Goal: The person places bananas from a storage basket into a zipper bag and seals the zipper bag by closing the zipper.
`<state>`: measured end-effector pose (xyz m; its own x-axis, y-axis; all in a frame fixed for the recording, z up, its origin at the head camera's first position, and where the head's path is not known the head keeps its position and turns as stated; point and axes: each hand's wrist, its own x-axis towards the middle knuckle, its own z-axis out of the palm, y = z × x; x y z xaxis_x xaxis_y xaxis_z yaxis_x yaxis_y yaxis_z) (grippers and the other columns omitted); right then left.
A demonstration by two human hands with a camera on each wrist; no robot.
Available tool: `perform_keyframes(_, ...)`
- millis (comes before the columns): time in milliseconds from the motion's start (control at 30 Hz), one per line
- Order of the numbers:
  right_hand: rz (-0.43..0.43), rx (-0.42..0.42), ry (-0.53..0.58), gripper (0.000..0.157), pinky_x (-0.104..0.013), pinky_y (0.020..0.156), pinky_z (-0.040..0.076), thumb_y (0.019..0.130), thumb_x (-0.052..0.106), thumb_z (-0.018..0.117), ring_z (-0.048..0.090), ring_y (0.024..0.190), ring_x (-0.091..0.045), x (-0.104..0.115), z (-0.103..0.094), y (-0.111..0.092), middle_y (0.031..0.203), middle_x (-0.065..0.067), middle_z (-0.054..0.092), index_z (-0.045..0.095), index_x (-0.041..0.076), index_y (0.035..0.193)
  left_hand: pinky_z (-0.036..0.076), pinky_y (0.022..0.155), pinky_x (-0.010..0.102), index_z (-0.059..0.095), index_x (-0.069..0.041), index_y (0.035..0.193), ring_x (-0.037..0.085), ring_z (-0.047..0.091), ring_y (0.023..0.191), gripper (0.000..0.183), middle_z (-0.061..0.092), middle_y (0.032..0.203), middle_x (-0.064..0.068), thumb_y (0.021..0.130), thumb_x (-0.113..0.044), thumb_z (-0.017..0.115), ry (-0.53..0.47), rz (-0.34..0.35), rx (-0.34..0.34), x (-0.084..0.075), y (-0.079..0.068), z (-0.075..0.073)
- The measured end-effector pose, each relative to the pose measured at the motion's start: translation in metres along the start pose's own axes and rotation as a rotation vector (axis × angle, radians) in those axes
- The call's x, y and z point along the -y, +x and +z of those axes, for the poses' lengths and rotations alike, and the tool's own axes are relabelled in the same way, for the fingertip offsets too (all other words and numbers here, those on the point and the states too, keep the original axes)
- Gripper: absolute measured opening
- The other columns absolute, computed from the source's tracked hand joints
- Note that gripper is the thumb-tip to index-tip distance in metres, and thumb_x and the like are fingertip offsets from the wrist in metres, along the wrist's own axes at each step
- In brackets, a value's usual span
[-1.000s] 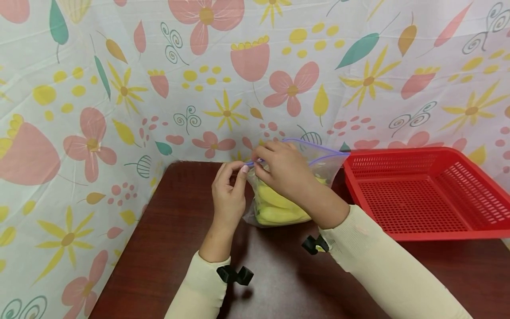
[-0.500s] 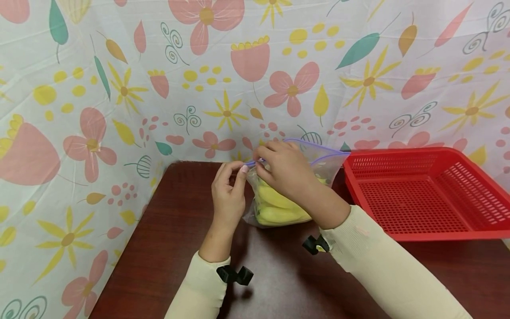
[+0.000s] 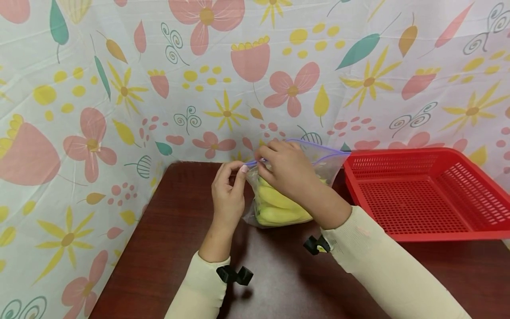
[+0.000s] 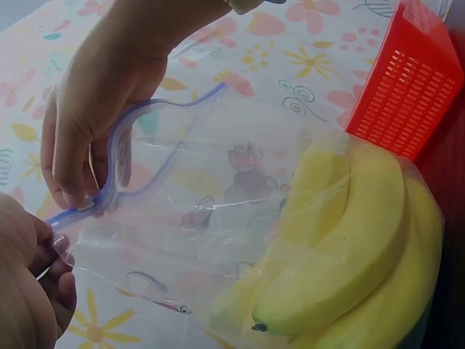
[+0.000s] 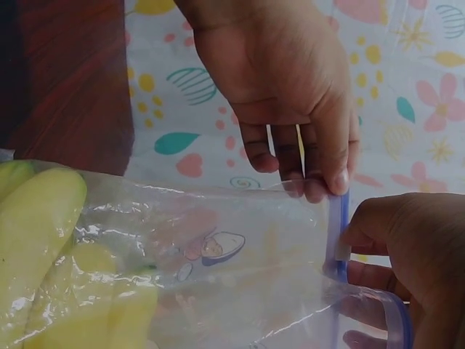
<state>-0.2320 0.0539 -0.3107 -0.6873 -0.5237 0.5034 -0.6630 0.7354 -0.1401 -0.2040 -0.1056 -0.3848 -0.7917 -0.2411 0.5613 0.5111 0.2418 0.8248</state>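
A clear zip-lock bag (image 3: 251, 208) with a purple-blue zip strip (image 4: 149, 105) stands on the table, several yellow bananas (image 3: 279, 212) inside it. My left hand (image 3: 229, 188) pinches the left end of the strip between thumb and fingers. Just to its right, my right hand (image 3: 288, 170) pinches the strip with thumb and forefinger. Right of that grip the mouth gapes, its two edges bowed apart, as the left wrist view shows. In the right wrist view the left hand (image 5: 276, 80) is at the top corner and the right hand (image 5: 421, 254) below it.
A red perforated plastic basket (image 3: 430, 237) stands right of the bag, close to the bag's right corner. Behind the dark red-brown table (image 3: 159, 257) hangs a white flower-print cloth (image 3: 159, 66), which also runs along the left side. Each sleeve cuff carries a small black mount (image 3: 235, 274).
My right hand has shifted very slightly to the right along the zip strip. The left hand keeps its pinch at the corner, and the bag has barely moved.
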Motion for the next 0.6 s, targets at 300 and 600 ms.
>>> perform_keyframes(300,0.007,0.013,0.006,0.011,-0.049,0.092,0.047,0.095,0.019,0.064,0.063,0.091,-0.024,-0.0028,0.0026,-0.0003,0.094,-0.006,0.068,0.071,0.013,0.101,0.049,0.072,0.02,0.071,-0.009,0.112,0.014,0.058,0.084,0.022,0.064,0.099,0.008,0.1,-0.025,0.065,0.007,-0.048,0.05,0.0022,0.0012,-0.0019)
perform_keyframes(600,0.004,0.021,-0.015,0.014,-0.048,0.091,0.046,0.095,0.021,0.063,0.061,0.089,-0.025,-0.0011,0.0031,-0.0021,0.092,-0.005,0.064,0.072,0.013,0.1,0.044,0.064,0.017,0.075,-0.004,0.104,0.013,0.052,0.075,0.022,0.064,0.094,0.009,0.099,-0.023,0.066,0.018,-0.01,0.041,0.0024,0.0007,0.0017)
